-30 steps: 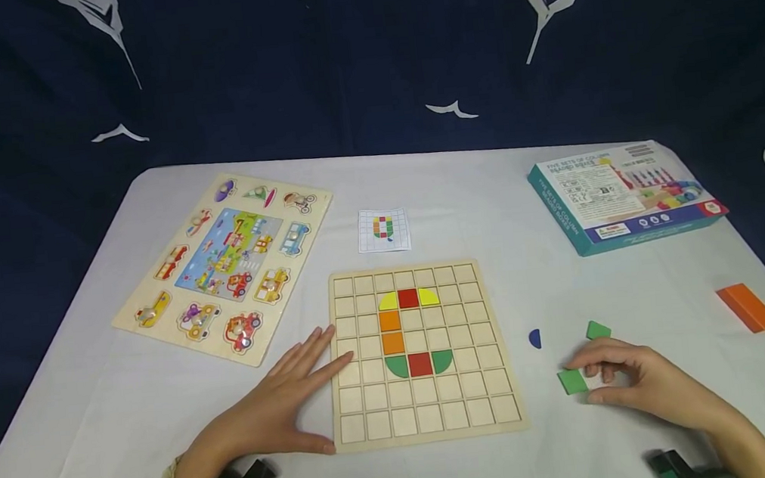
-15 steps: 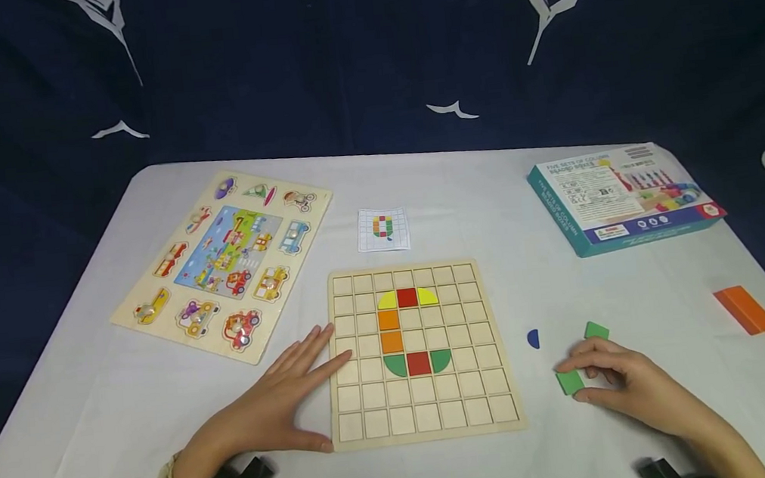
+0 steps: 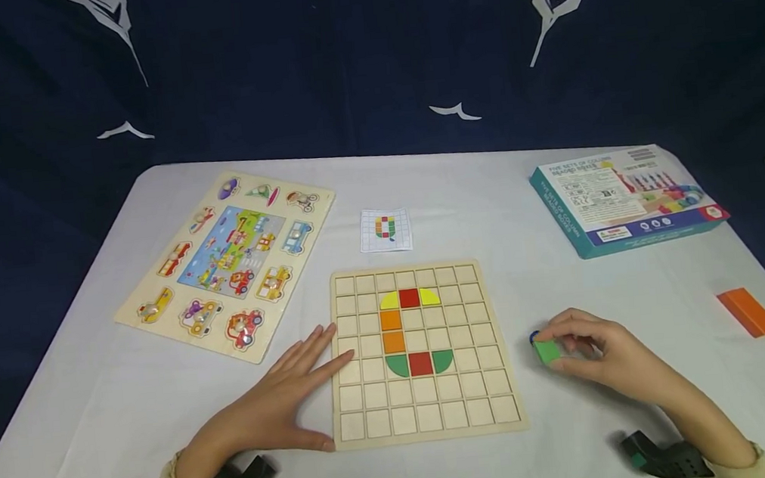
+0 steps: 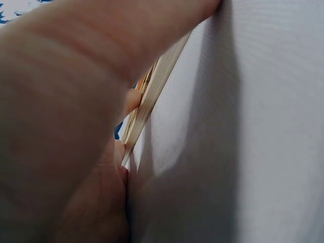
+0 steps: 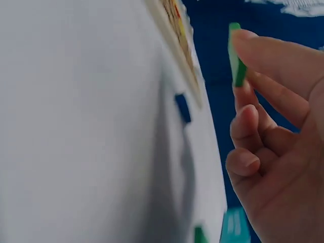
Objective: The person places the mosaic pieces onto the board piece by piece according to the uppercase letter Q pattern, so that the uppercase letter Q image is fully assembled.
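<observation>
My right hand (image 3: 600, 349) pinches a green square tile (image 3: 546, 351) between thumb and forefinger. In the right wrist view that tile (image 5: 236, 55) is held above the white table. Below it lies a blue half-round tile (image 5: 183, 108), mostly covered by the green one in the head view. Another green tile (image 5: 200, 235) shows at the bottom of the right wrist view; my hand hides it from the head camera. With fingers spread, my left hand (image 3: 280, 400) touches the left edge of a wooden grid board (image 3: 432, 420). Red, yellow, orange and green tiles sit in the board's cells.
Behind the board lies a small printed pattern card (image 3: 385, 230). A vehicle peg puzzle (image 3: 228, 264) is at the left. A teal-edged box (image 3: 628, 198) stands at the back right, with an orange piece (image 3: 750, 312) near the right edge.
My right hand has lifted the green tile off the table and carried it left and away from me, over the blue half-round tile. My left hand stays at the board's edge.
</observation>
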Action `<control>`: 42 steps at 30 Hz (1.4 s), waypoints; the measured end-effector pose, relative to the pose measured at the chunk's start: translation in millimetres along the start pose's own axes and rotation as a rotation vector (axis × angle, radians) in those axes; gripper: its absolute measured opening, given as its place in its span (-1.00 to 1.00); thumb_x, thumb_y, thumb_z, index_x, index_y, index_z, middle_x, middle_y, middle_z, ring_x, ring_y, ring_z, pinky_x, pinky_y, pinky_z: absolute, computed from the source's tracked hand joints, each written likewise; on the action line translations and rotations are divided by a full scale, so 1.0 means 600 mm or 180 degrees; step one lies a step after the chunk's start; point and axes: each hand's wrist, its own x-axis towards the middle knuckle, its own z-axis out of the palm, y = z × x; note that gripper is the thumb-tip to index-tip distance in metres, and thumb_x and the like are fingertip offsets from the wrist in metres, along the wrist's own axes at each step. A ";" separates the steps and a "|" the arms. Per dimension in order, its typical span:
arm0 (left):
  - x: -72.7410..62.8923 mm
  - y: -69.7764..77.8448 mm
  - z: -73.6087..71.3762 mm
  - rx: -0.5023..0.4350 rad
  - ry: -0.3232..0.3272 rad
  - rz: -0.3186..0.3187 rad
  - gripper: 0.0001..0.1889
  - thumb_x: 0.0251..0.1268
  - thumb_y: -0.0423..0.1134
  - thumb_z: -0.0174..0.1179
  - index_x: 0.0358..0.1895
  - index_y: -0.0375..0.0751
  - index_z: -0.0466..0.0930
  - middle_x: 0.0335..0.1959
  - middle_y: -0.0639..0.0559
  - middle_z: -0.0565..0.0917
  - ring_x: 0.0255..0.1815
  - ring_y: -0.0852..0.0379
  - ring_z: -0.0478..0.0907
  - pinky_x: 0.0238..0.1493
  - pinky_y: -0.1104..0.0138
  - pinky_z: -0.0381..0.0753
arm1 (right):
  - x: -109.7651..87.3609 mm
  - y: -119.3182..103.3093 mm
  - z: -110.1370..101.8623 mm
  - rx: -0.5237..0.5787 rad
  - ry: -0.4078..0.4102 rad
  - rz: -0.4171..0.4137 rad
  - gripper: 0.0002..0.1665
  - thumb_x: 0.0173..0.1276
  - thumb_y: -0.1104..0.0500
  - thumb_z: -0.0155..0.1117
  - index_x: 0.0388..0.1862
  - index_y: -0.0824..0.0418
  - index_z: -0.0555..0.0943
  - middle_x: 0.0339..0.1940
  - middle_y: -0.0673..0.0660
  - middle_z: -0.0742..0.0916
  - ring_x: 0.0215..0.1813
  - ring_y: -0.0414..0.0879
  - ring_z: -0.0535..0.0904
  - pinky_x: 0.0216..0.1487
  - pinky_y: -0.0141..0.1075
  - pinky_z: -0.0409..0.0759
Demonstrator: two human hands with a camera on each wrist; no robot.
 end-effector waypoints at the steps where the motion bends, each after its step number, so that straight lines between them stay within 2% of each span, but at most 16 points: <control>1: 0.000 0.000 0.000 -0.0005 0.0002 0.0004 0.15 -0.28 0.19 0.46 0.48 0.02 0.04 0.51 -0.02 -0.30 0.47 0.00 -0.37 0.36 0.04 -0.27 | 0.010 -0.004 0.001 0.0003 0.0014 -0.0028 -0.54 -0.04 0.50 0.41 -0.12 0.18 0.65 -0.24 0.02 0.59 -0.35 -0.15 0.34 -0.46 -0.37 0.33; 9: 0.000 0.001 0.000 -0.0021 0.0006 0.0008 0.15 -0.29 0.18 0.47 0.48 0.01 0.04 0.51 -0.02 -0.29 0.47 0.00 -0.38 0.35 -0.01 -0.24 | 0.087 -0.035 0.028 0.0122 0.0162 -0.0161 -0.58 0.04 0.49 0.37 -0.08 0.25 0.64 -0.21 0.06 0.60 -0.37 -0.09 0.33 -0.46 -0.35 0.32; 16: 0.000 0.002 0.001 0.0000 -0.0022 -0.0022 0.15 -0.29 0.18 0.47 0.48 0.02 0.04 0.51 -0.01 -0.30 0.47 0.02 -0.39 0.36 0.01 -0.25 | 0.125 -0.039 0.060 0.0447 0.0298 -0.0318 -0.60 0.05 0.53 0.34 -0.08 0.34 0.62 -0.32 0.17 0.55 -0.39 -0.09 0.31 -0.47 -0.36 0.29; 20: 0.000 0.002 0.000 0.0004 -0.0026 -0.0025 0.15 -0.29 0.17 0.48 0.48 0.02 0.03 0.51 -0.01 -0.30 0.46 0.02 -0.40 0.36 0.01 -0.25 | 0.135 -0.039 0.075 0.0534 0.0256 -0.0234 -0.61 0.06 0.50 0.35 -0.08 0.34 0.63 -0.32 0.17 0.55 -0.40 -0.08 0.33 -0.47 -0.38 0.31; 29: 0.002 0.000 0.000 0.0020 -0.0045 -0.0038 0.16 -0.30 0.18 0.47 0.48 0.05 0.01 0.51 0.01 -0.32 0.46 0.03 -0.41 0.35 0.00 -0.26 | 0.146 -0.036 0.099 0.0448 0.0105 0.0048 -0.66 0.08 0.35 0.42 -0.11 0.25 0.66 -0.33 0.10 0.56 -0.41 -0.07 0.35 -0.48 -0.38 0.31; 35: 0.002 0.000 0.000 0.0031 -0.0046 -0.0031 0.17 -0.29 0.19 0.47 0.48 0.05 0.01 0.51 0.01 -0.32 0.46 0.04 -0.41 0.36 0.01 -0.26 | 0.148 -0.036 0.108 0.0386 0.0018 0.0087 -0.66 0.05 0.34 0.45 -0.13 0.23 0.67 -0.27 0.07 0.56 -0.39 -0.03 0.37 -0.47 -0.40 0.32; 42: 0.001 0.001 0.000 0.0015 0.0032 0.0047 0.15 -0.29 0.19 0.46 0.47 0.00 0.05 0.51 -0.05 -0.28 0.47 -0.01 -0.36 0.35 0.00 -0.23 | 0.149 -0.033 0.113 0.0167 -0.0076 -0.0020 -0.66 0.01 0.31 0.48 -0.17 0.18 0.68 -0.30 0.01 0.59 -0.36 -0.05 0.40 -0.41 -0.33 0.37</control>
